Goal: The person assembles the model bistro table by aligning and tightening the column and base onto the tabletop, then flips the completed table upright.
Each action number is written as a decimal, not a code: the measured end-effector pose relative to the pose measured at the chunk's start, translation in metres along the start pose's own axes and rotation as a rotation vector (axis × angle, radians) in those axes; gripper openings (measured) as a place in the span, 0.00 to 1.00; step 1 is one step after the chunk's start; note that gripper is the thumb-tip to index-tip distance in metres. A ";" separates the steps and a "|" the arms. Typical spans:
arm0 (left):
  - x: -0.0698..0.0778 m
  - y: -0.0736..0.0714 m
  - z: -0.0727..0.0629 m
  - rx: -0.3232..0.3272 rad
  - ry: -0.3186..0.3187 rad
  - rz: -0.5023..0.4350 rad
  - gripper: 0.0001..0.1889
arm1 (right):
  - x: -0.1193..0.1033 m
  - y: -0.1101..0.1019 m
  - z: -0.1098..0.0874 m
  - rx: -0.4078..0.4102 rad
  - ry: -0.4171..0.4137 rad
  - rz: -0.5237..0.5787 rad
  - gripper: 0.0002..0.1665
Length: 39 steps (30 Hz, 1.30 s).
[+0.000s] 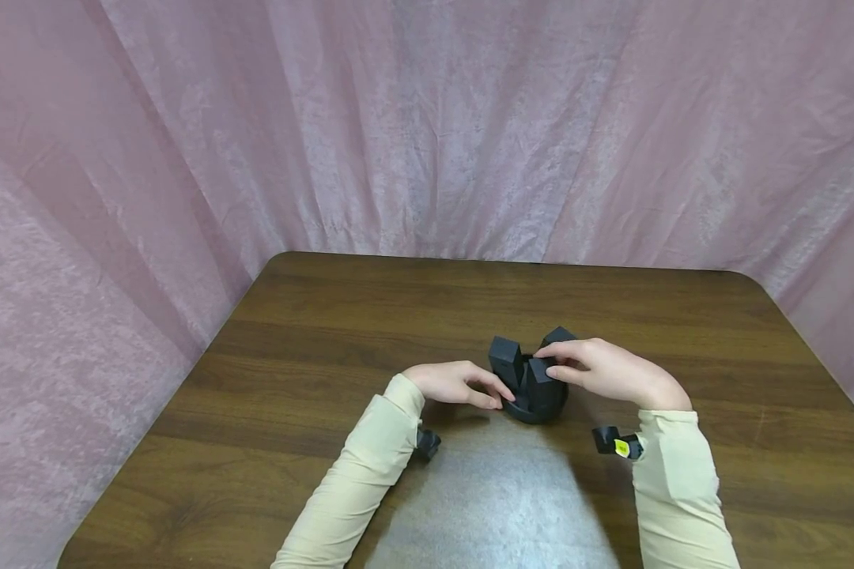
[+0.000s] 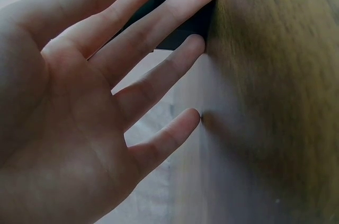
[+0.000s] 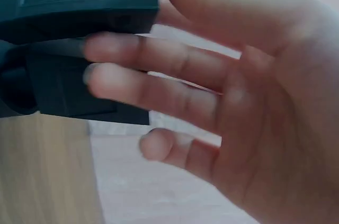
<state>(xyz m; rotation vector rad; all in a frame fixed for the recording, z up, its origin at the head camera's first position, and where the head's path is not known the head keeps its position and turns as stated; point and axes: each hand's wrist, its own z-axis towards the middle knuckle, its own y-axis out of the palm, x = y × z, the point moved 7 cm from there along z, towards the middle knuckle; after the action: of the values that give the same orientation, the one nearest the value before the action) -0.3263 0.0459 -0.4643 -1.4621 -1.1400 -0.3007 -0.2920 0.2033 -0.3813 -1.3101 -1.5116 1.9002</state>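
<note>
While both hands bracket the black part, I watch it sit mid-table.

From my feed, the left hand (image 1: 450, 382) lies spread, straight fingertips against the low base of the black pronged holder (image 1: 534, 378), seemingly to steady it; the right hand (image 1: 607, 370) rests relaxed fingers over an upright block, on the wooden table (image 1: 313, 371).

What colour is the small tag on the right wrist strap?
Yellow tag, clearest in the head view.

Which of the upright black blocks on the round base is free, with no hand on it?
The left block stands untouched. The right hand rests on the far right block and the front block.
</note>
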 end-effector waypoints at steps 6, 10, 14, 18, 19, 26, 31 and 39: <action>0.001 -0.001 0.000 0.003 0.000 0.003 0.16 | 0.001 -0.002 -0.005 -0.056 0.060 0.004 0.24; 0.000 -0.001 0.001 0.004 0.000 0.003 0.16 | 0.004 -0.003 -0.008 -0.067 0.090 0.012 0.21; 0.000 -0.001 0.001 0.007 -0.001 -0.003 0.16 | 0.008 -0.004 -0.012 -0.075 0.125 0.040 0.18; 0.000 -0.001 0.002 0.008 -0.003 -0.005 0.16 | 0.014 -0.004 -0.016 -0.094 0.171 0.084 0.22; 0.000 -0.001 0.002 0.009 -0.003 -0.006 0.16 | 0.015 -0.004 -0.017 -0.095 0.174 0.097 0.23; 0.000 -0.001 0.001 0.007 -0.008 -0.009 0.15 | 0.014 -0.009 -0.022 -0.074 0.119 0.116 0.20; -0.001 -0.001 0.002 0.008 -0.004 -0.010 0.16 | 0.010 -0.009 -0.022 -0.072 0.054 0.093 0.24; -0.003 0.000 0.003 0.007 0.000 -0.011 0.16 | 0.012 -0.010 -0.022 -0.064 0.044 0.084 0.22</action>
<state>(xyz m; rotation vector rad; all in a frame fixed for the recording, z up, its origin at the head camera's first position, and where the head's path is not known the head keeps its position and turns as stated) -0.3294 0.0471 -0.4673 -1.4502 -1.1482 -0.3043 -0.2814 0.2278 -0.3773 -1.4555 -1.5301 1.8750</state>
